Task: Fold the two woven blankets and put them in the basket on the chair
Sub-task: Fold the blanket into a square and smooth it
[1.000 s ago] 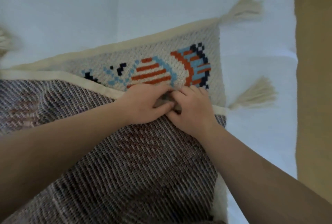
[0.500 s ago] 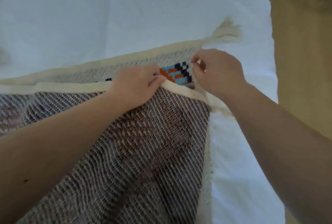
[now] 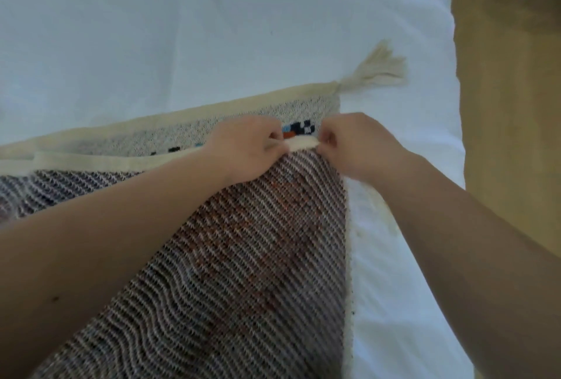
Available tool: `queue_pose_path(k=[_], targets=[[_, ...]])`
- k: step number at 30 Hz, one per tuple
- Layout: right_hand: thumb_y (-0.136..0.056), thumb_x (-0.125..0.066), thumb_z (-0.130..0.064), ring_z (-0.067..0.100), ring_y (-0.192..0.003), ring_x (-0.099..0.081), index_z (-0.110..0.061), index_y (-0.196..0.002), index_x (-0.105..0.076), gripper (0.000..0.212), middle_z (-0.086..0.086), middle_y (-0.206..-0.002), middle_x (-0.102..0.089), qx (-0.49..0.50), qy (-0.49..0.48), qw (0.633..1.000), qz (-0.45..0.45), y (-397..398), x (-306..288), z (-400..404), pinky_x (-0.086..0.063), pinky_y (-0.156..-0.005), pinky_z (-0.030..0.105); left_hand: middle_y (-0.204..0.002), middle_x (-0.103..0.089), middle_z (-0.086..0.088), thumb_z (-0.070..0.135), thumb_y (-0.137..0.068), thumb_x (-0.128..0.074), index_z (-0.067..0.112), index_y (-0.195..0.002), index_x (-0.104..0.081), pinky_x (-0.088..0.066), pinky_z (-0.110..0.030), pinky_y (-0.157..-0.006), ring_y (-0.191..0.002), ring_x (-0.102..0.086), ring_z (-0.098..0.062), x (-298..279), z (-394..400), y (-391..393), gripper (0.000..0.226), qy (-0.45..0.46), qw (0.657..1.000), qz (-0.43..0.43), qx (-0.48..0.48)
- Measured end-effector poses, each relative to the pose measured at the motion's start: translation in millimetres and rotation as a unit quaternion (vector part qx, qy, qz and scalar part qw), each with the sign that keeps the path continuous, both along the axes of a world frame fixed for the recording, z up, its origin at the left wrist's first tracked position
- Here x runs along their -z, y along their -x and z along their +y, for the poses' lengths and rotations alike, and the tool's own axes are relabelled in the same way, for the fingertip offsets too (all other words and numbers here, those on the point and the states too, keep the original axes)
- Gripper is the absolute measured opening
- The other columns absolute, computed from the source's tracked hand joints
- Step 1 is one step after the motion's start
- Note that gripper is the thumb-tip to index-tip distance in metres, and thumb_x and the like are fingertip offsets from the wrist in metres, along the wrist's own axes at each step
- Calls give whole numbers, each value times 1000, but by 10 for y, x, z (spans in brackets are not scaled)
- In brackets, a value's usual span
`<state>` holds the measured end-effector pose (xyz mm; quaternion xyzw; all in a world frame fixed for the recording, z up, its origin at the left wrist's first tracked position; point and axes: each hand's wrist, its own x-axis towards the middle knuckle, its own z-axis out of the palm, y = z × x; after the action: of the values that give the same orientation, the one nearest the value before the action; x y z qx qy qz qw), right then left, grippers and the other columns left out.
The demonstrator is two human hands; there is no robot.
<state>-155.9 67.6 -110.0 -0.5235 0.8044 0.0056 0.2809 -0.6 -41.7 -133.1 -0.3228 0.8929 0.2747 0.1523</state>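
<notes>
A woven blanket (image 3: 243, 251) lies on the white bed, its striped brown underside turned up over the patterned cream layer (image 3: 188, 135) below. Both hands hold the folded layer's cream hem near its right corner. My left hand (image 3: 246, 148) pinches the hem from the left. My right hand (image 3: 355, 145) pinches it from the right, a short strip of hem stretched between them. The lower layer's tassel (image 3: 376, 72) sticks out past the far right corner. A second blanket, the basket and the chair are out of view.
The white bed sheet (image 3: 151, 29) spreads beyond and to the right of the blanket. A tan wooden floor (image 3: 510, 105) runs along the bed's right edge.
Both hands have carried the folded hem away from me toward the far edge, covering most of the coloured pattern. The right hand's tassel is now hidden.
</notes>
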Motion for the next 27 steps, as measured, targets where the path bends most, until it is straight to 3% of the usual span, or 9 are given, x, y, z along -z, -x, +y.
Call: queue_pose_path(k=[3,5,9,11,15,17,21,25,27], targets=[[-95,-61,-28,21,-92,-54,-18,-99,-64,11,0,-95,-60,41,94,995,2,148,-77,-165,-41,-78,32,-80,-58,10,44,-105,-41,26,-106,-52,-40,-25,-56,-64,-54,-9,-73,-115,106,21,42,994,74,-62],[-95,-60,-29,26,-94,-57,-18,-99,-66,13,3,-97,-63,17,140,988,56,261,-59,-278,-42,-83,36,-77,-54,11,44,-106,-37,25,-108,-49,-37,-30,-63,-68,-53,-13,-87,-193,182,22,96,986,104,-83],[-95,-57,-27,36,-85,-59,-14,-98,-66,16,10,-97,-62,0,209,967,145,360,130,-430,-39,-77,41,-80,-56,8,45,-105,-37,23,-110,-49,-33,-31,-68,-77,-54,-19,26,-272,340,26,129,982,98,-95],[-94,-57,-32,33,-82,-57,-13,-102,-60,20,8,-103,-58,67,215,966,129,279,260,-383,-38,-73,39,-92,-63,7,47,-103,-39,24,-111,-49,-35,-32,-71,-82,-56,-20,102,-281,378,26,105,988,75,-89],[-89,-48,-67,19,-83,-55,-23,-104,-48,47,-5,-100,-52,334,155,929,35,-12,373,-34,-43,-72,35,-104,-62,9,56,-97,-47,25,-122,-53,-41,-32,-78,-92,-58,-18,158,-239,440,41,64,994,75,-41],[-84,-49,-73,18,-81,-56,-24,-100,-48,51,-7,-95,-52,360,143,921,35,-177,397,133,-45,-71,35,-106,-63,8,52,-96,-51,25,-124,-55,-43,-32,-78,-94,-57,-16,160,-213,511,39,18,995,92,-22],[-85,-57,-62,18,-80,-57,-27,-99,-46,39,-8,-89,-57,366,139,920,11,-232,415,132,-40,-65,32,-87,-59,8,40,-100,-51,18,-103,-63,-41,-33,-74,-90,-57,-19,154,-226,701,25,-31,994,109,-5],[-96,-49,-45,20,-79,-53,-22,-101,-55,24,-12,-75,-48,336,144,931,20,-38,403,-38,-36,-63,32,-95,-58,13,38,-99,-52,27,-101,-65,-40,-30,-80,-95,-53,-12,146,-285,867,17,-38,982,174,-65],[-97,-47,-33,18,-79,-48,-20,-101,-61,19,-10,-78,-49,330,186,924,44,90,370,-128,-33,-64,32,-95,-58,14,41,-98,-53,31,-101,-65,-39,-29,-79,-95,-52,-11,167,-305,935,16,-24,981,181,-71]])
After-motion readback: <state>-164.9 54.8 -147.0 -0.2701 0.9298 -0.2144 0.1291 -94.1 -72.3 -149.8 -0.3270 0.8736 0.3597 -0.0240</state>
